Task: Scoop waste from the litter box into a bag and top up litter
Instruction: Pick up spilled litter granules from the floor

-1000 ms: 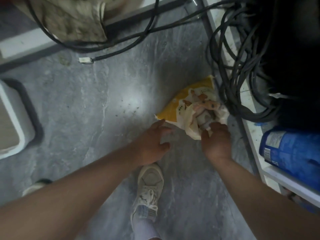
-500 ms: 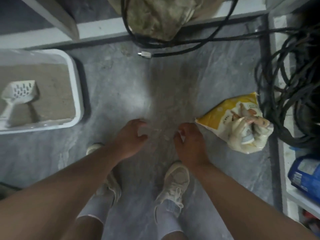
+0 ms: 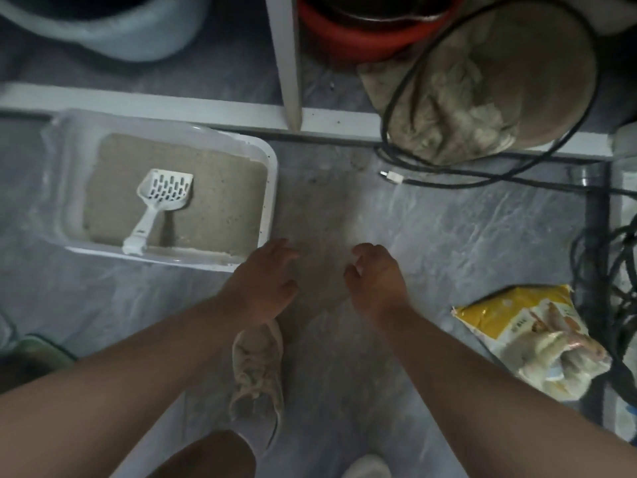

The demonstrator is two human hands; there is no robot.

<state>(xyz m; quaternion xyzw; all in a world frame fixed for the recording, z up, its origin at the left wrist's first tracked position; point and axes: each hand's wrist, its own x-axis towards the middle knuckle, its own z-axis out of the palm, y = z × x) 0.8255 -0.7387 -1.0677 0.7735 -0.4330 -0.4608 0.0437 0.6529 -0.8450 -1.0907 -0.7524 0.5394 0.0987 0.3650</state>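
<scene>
Litter box (image 3: pixel 267 157): white tray on grey floor, filled with pale litter, surface fairly even; taken as landmark for all below.
Scoop (image 3: pixel 162 198): white, slotted, lying inside the box on the litter, handle resting toward the near rim, untouched.
Left hand (image 3: pixel 263 274): just off the box's near right corner, fingers loosely curled, gripping nothing.
Right hand (image 3: pixel 374 277): further right of the box, over bare floor, fingers loosely curled, also empty; thumb side dim, so a small pinch cannot be ruled out entirely.
Yellow bag (image 3: pixel 524 336): well to the right of the box and nearer, slumped on the floor, top crumpled; probably the litter supply, print too blurred to confirm.
Waste bag: none identifiable near the box.
Clumps: none plainly visible in the litter from this angle.
Shoe (image 3: pixel 256 370): below the box's right corner, planted on the floor.
Cables (image 3: pixel 448 177): right of the box, along the far ledge, clear of the working area.
Step in hand: approach to the box, both hands free; scooping apparently not begun.
Next move calls for: leftward reach over the near rim, grip on the scoop handle, a bag held open close by.
</scene>
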